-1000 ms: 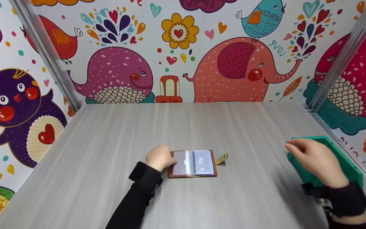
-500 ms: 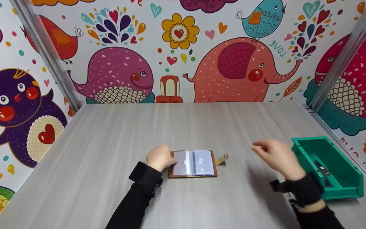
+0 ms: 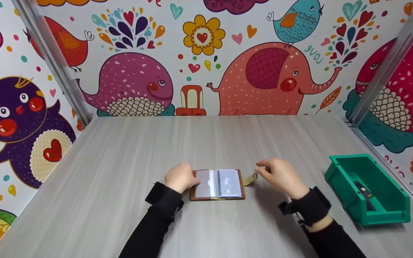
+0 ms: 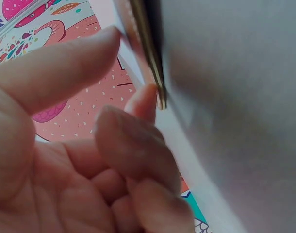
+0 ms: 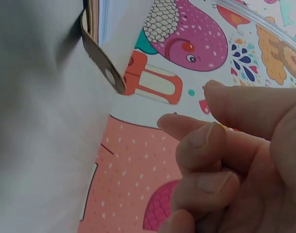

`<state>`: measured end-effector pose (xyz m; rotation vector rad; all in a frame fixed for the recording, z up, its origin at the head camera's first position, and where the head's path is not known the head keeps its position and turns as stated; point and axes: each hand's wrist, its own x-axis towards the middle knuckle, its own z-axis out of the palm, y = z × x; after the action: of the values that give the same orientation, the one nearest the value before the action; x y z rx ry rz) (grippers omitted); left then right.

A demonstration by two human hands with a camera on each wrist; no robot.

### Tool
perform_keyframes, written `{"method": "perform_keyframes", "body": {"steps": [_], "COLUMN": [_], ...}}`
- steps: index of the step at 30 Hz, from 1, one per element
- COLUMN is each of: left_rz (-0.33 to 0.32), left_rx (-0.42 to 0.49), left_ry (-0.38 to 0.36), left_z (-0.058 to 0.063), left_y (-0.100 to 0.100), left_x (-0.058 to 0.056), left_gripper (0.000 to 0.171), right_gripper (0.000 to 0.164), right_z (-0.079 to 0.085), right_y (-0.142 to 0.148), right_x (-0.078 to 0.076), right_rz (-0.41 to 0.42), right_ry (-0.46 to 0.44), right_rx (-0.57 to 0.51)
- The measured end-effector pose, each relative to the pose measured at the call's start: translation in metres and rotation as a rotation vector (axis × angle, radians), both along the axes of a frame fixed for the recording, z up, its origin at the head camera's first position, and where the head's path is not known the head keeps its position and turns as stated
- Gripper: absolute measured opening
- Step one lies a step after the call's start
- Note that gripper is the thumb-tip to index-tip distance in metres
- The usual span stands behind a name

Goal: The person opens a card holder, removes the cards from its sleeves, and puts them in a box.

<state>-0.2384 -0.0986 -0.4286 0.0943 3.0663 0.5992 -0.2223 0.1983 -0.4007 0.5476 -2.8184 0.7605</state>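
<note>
A brown card holder lies spread open on the table, with clear plastic sleeves and pale cards inside. At its left edge my left hand pinches the cover, the thumb lying over the left sleeve. The left wrist view shows that thumb and a fingertip at the cover's edge. A short snap strap sticks up from the holder's right side. My right hand hovers just right of the strap. In the right wrist view its thumb and index finger are apart, holding nothing, near the strap.
A green bin stands at the table's right side, with a dark object inside. Patterned panels with metal posts enclose the grey table at the back and sides.
My right hand has moved left from above the green bin to beside the strap, uncovering the bin. The left hand and the card holder have stayed put.
</note>
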Motion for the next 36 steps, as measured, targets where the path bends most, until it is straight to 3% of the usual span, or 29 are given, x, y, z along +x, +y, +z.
{"method": "perform_keyframes", "body": {"steps": [17,25,36], "left_rz": [0.013,0.017,0.004], "left_rx": [0.009,0.010,0.003], "left_ry": [0.001,-0.015,-0.009], "left_z": [-0.001,0.000,0.000], "left_y": [-0.001,0.000,0.000], "left_x": [0.001,0.000,0.000], "left_gripper": [0.028,0.028,0.026], "right_gripper": [0.021,0.021,0.023], "right_z": [-0.019,-0.027,-0.030], "right_y": [-0.036,-0.045,-0.050], "right_x": [-0.017,-0.024,-0.026], "right_rz": [0.036,0.026,0.033], "right_ry": [-0.027,-0.089,-0.043], "right_rx": [0.049,0.097,0.164]}}
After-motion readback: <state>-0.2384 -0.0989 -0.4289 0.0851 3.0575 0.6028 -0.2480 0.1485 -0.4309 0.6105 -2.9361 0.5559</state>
